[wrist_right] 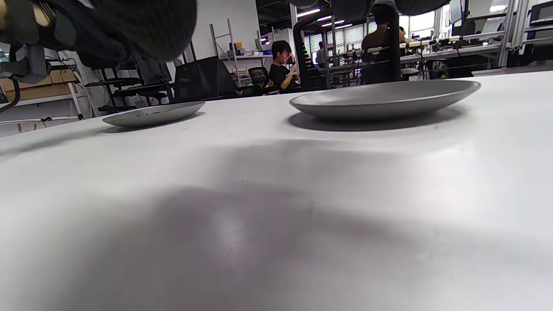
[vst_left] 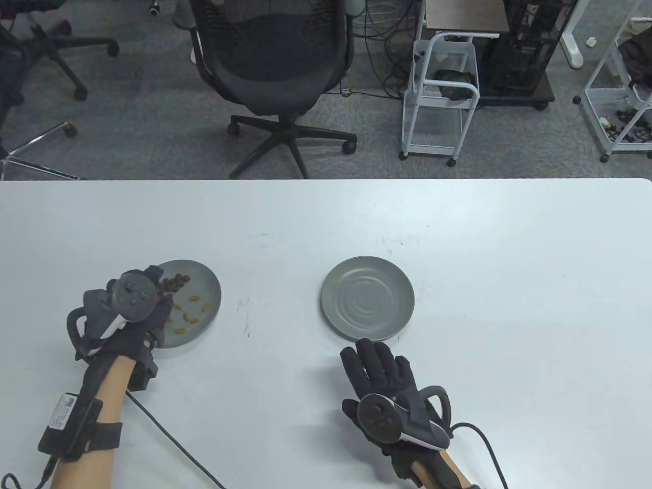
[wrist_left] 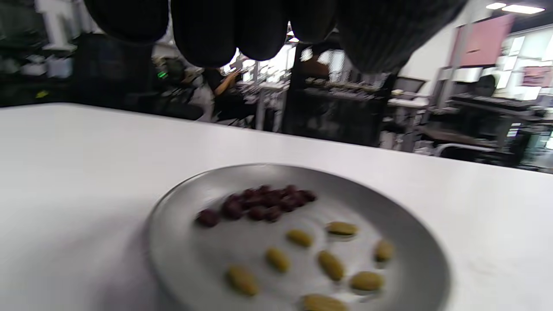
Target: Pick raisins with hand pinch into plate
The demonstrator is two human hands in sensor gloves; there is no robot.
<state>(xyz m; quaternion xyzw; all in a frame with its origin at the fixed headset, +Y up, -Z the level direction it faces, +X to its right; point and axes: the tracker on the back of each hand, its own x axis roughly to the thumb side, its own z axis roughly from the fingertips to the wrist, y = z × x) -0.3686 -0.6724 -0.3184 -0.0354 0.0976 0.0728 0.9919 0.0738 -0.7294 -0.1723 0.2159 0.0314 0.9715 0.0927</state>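
A grey plate (vst_left: 214, 300) at the left holds a cluster of dark raisins (vst_left: 174, 283) and several scattered yellow-green raisins (vst_left: 192, 315). My left hand (vst_left: 158, 291) hovers over this plate's left side, fingertips near the dark cluster. In the left wrist view the fingers (wrist_left: 207, 30) hang above the plate (wrist_left: 414, 242) and the dark raisins (wrist_left: 259, 203) with nothing between them. A second grey plate (vst_left: 368, 298) at centre is bare. My right hand (vst_left: 372, 359) lies flat on the table just in front of it, fingers spread, holding nothing.
The white table (vst_left: 458, 229) extends wide to the right and far side. A cable (vst_left: 168, 438) trails from my left wrist across the table's front. An office chair (vst_left: 275, 61) and a white cart (vst_left: 440, 97) stand beyond the far edge.
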